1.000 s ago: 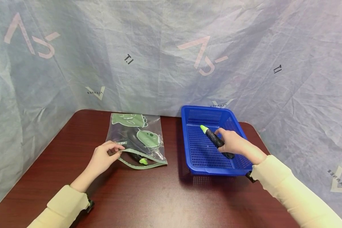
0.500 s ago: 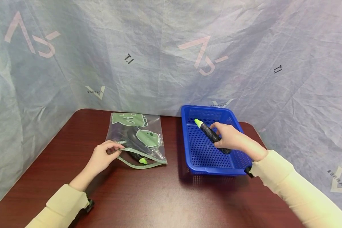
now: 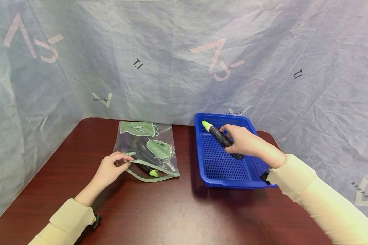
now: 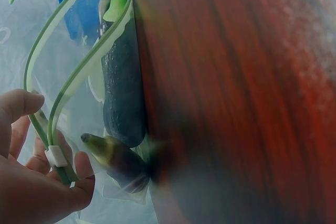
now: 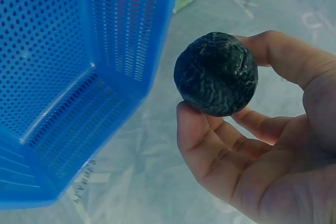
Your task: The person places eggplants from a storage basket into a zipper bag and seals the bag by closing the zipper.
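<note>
My right hand [image 3: 243, 140] pinches a long, wrinkled, near-black eggplant [image 3: 220, 137] with a bright green stem end, between thumb and fingers. It is tilted above the blue basket [image 3: 201, 160], green end up and to the left. The right wrist view shows the round blunt end of this eggplant [image 5: 216, 74]. On the left, my left hand [image 3: 111, 168] pinches the green zip edge of a clear printed zip bag [image 3: 167, 131], near its white slider [image 4: 55, 156]. The bag's mouth gapes. Inside lie a long dark eggplant [image 4: 123, 87] with a green tip and a shorter eggplant [image 4: 123, 165].
Both bag and basket stand on a dark red-brown wooden table [image 3: 171, 211]. A grey printed cloth [image 3: 159, 61] hangs behind and along both sides. The basket's wall rises at the right, beside the bag.
My right hand has lifted the eggplant up and a little to the left above the basket. My left hand and the bag have stayed in place.
</note>
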